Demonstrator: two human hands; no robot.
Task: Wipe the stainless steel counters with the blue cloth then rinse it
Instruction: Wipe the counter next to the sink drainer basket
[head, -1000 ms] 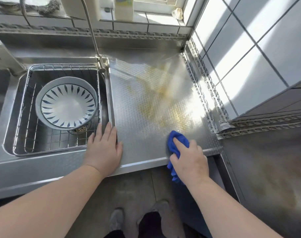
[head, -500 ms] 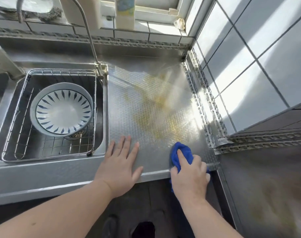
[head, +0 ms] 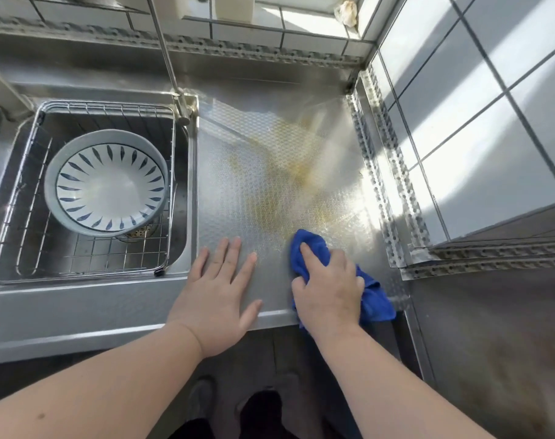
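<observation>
— Two hands on the counter [head: 269, 147], then. What is each doing?

— The left hand [head: 217, 293] lies flat, palm down, fingers spread and straight, pressing on the patterned steel near the front edge, just right of the sink [head: 181, 267]. The right hand [head: 328, 286] has its fingers curled over the blue cloth [head: 374, 299], gripping it bunched against the counter, with the index finger stretched forward on top.

— Where exactly is the cloth?

— At the near right part of the counter, beside the left hand but apart from it. One fold sticks out beyond the fingertips on the far side; another spills right of the hand and hangs over the front edge.

— And the surface itself?

— Yellowish-brown streaks [head: 288, 172] run across the middle of the counter, beyond the cloth. Bright sunlight falls on the right side by the tiled wall [head: 479, 128].

— Anything in the sink?

— A wire basket [head: 19, 236] sits in it, and inside that a white bowl [head: 106, 185] with blue leaf-shaped marks round the inside. A thin faucet pipe [head: 163, 52] rises at the sink's far right corner.

— Anything below?

— Dark floor, and the person's shoes [head: 203, 397], blurred.
</observation>
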